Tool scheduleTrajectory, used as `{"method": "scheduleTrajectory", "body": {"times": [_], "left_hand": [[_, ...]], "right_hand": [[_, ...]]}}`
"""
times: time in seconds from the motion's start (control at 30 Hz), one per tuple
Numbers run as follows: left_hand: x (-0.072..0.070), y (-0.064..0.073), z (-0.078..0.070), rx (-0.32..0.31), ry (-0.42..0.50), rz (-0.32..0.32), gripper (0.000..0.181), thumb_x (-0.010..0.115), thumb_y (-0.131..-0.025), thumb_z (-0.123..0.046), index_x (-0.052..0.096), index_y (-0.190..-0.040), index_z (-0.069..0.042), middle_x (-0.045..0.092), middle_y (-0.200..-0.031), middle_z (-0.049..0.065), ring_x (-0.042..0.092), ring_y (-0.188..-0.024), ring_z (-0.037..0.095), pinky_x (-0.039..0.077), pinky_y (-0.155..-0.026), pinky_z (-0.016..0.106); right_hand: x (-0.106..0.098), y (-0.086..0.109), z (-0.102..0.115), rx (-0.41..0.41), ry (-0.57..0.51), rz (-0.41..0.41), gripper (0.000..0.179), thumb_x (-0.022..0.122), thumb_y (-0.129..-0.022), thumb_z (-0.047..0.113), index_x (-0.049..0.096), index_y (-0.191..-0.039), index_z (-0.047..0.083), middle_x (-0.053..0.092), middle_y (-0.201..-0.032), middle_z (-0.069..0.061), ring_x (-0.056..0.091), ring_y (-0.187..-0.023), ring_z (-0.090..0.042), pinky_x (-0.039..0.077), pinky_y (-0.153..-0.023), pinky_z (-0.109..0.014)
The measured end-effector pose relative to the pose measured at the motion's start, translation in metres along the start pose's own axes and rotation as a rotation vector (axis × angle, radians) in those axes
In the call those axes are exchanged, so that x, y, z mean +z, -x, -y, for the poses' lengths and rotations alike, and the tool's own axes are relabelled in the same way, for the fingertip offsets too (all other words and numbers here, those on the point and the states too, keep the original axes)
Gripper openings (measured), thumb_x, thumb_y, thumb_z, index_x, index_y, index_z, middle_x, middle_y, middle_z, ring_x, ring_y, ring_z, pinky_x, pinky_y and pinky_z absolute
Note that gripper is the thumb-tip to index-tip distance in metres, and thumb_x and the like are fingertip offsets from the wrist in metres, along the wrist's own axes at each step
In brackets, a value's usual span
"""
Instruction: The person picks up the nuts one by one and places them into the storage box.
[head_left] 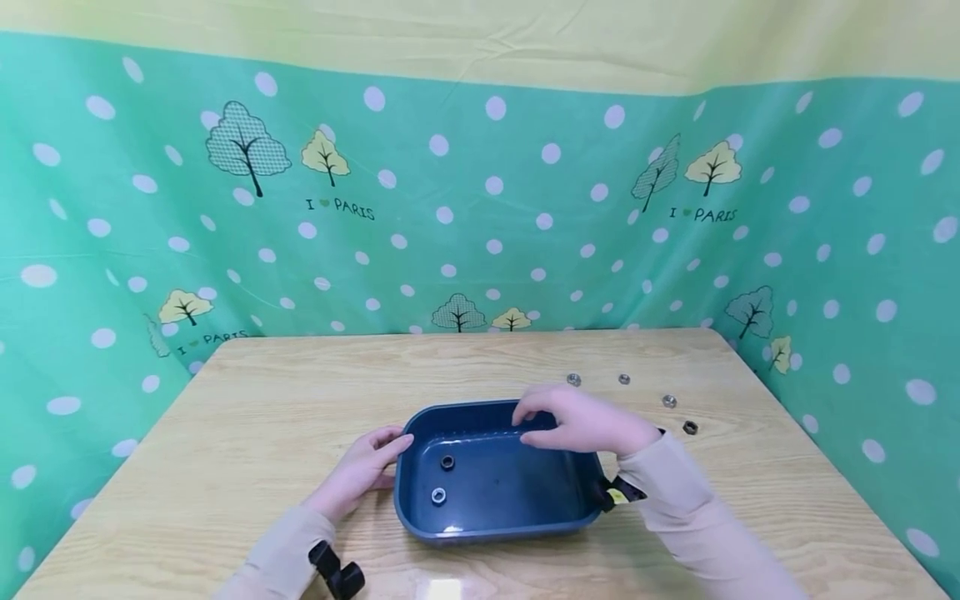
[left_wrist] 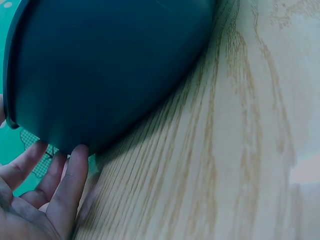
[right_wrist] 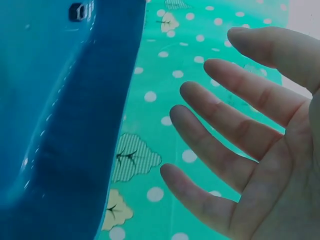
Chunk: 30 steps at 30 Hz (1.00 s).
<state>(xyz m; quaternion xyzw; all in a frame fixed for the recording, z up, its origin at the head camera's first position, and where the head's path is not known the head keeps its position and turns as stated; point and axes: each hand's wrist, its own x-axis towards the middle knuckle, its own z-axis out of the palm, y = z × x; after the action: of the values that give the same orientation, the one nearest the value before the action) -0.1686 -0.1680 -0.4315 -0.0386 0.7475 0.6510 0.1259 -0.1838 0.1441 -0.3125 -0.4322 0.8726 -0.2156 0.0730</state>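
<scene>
A dark blue plastic tray (head_left: 502,483) stands on the table. My left hand (head_left: 366,461) holds its left side, thumb over the rim and fingers against the outer wall; in the left wrist view the fingertips (left_wrist: 77,155) touch that wall. Over the tray's far right part hovers my right hand (head_left: 573,419), fingers spread and loosely bent, with nothing in it, as the right wrist view also shows. Inside the tray, toward the left, lie a black hex nut (head_left: 447,462) and a silver hex nut (head_left: 438,497).
Behind and right of my right hand, loose nuts lie on the wooden table (head_left: 285,417): silver ones (head_left: 573,379), (head_left: 624,379), (head_left: 669,401) and a black nut (head_left: 690,427). A green dotted curtain (head_left: 465,208) hangs around the table's back and sides.
</scene>
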Motion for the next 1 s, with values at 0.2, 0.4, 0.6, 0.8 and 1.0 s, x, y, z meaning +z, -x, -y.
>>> {"method": "scheduleTrajectory", "body": {"times": [0.2,0.4,0.6,0.8,1.0], "left_hand": [[0.002,0.000,-0.001,0.004,0.010,-0.007,0.048,0.056,-0.095,-0.033,0.051,-0.126,0.003,0.058,-0.118,0.015,0.057,-0.096,0.016,0.058,-0.078,0.038],[0.004,0.001,-0.001,0.003,0.004,-0.001,0.046,0.055,-0.096,-0.032,0.052,-0.125,0.003,0.059,-0.117,0.014,0.058,-0.096,0.016,0.058,-0.079,0.038],[0.004,0.002,-0.002,0.013,-0.004,0.005,0.048,0.055,-0.095,-0.034,0.051,-0.126,0.003,0.058,-0.119,0.015,0.060,-0.093,0.014,0.058,-0.079,0.038],[0.003,0.002,-0.003,0.008,-0.009,-0.007,0.047,0.055,-0.095,-0.033,0.052,-0.126,0.003,0.058,-0.120,0.016,0.060,-0.093,0.015,0.058,-0.079,0.039],[0.004,0.001,-0.003,0.001,-0.006,-0.031,0.046,0.056,-0.095,-0.031,0.053,-0.125,0.003,0.059,-0.118,0.015,0.060,-0.093,0.015,0.058,-0.078,0.038]], "right_hand": [[-0.003,0.012,-0.012,-0.011,0.007,-0.047,0.014,0.062,-0.090,0.017,0.067,-0.102,0.011,0.066,-0.104,-0.001,0.061,-0.097,-0.018,0.053,-0.086,-0.036],[-0.001,0.030,-0.028,0.065,-0.024,-0.089,0.015,0.062,-0.091,0.019,0.067,-0.103,0.012,0.065,-0.104,-0.001,0.060,-0.095,-0.021,0.052,-0.082,-0.038],[0.001,0.051,-0.045,0.156,-0.066,-0.122,0.017,0.062,-0.091,0.020,0.066,-0.105,0.010,0.065,-0.106,-0.001,0.059,-0.097,-0.021,0.053,-0.080,-0.039],[0.008,0.064,-0.059,0.169,-0.048,-0.149,0.017,0.063,-0.091,0.021,0.067,-0.104,0.010,0.066,-0.103,0.001,0.060,-0.095,-0.017,0.053,-0.081,-0.039],[0.015,0.076,-0.070,0.183,-0.075,-0.186,0.017,0.062,-0.091,0.021,0.066,-0.105,0.012,0.066,-0.103,0.002,0.061,-0.096,-0.017,0.053,-0.083,-0.042]]}}
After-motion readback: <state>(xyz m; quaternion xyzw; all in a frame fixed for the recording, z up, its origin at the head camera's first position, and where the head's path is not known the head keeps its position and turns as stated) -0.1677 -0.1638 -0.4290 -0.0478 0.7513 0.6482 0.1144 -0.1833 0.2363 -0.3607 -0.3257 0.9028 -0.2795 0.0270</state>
